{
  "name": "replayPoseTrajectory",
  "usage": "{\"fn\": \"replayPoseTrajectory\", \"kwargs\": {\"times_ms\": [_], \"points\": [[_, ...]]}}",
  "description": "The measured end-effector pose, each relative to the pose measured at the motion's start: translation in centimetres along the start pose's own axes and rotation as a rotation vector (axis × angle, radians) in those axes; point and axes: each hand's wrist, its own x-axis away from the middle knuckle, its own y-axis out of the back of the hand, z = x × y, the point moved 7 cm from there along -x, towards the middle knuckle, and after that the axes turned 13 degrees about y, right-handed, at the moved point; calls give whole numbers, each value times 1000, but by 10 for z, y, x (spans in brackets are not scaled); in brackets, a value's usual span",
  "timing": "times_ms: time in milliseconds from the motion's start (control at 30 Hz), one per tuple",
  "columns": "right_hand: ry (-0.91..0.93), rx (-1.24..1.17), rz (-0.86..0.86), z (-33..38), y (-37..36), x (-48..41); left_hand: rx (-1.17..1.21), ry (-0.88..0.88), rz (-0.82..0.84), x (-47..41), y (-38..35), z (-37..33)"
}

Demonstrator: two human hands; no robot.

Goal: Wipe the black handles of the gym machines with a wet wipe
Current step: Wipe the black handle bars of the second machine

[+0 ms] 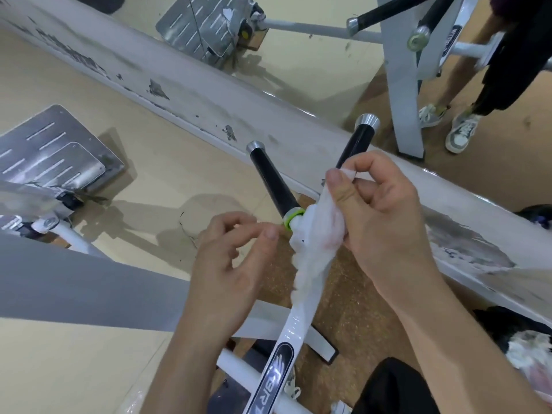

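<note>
**Wipe bunched at the root of the handle, not yet on the black grip**

The right hand (385, 222) pinches a crumpled white wet wipe (316, 234) between thumb and curled fingers. The cloth hangs down over the top end of the glossy white machine arm (286, 339), just below the bright green collar (294, 216). The left hand (236, 258) hovers just beside the wipe with its fingers loosely curled. It holds nothing, and its thumb tip is close to the cloth but apart from it.

The wipe lies on white metal and not on rubber, so this looks like the cloth being readied. Whether either grip has already been wiped cannot be told from its surface.

The near black cylindrical handle (273, 180) starts at the green collar. Its long axis runs up and to the left, away from the person, and it ends in a flared chrome cap (254, 145). A second black handle (358, 141) rises from behind the right hand's fingers and leans up and to the right towards its own chrome cap. The two spread from the arm's end like a V.
</note>
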Motion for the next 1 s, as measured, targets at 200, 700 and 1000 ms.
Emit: {"fn": "replayPoseTrajectory", "kwargs": {"times_ms": [200,700,1000], "points": [[66,149,71,9,-20,-21,324,6,165,8,-16,-26],[-297,59,650,-14,-28,-28,745,3,521,-29,-7,-27],[-202,111,656,-22,-29,-34,806,82,333,-57,-5,-6]]}}
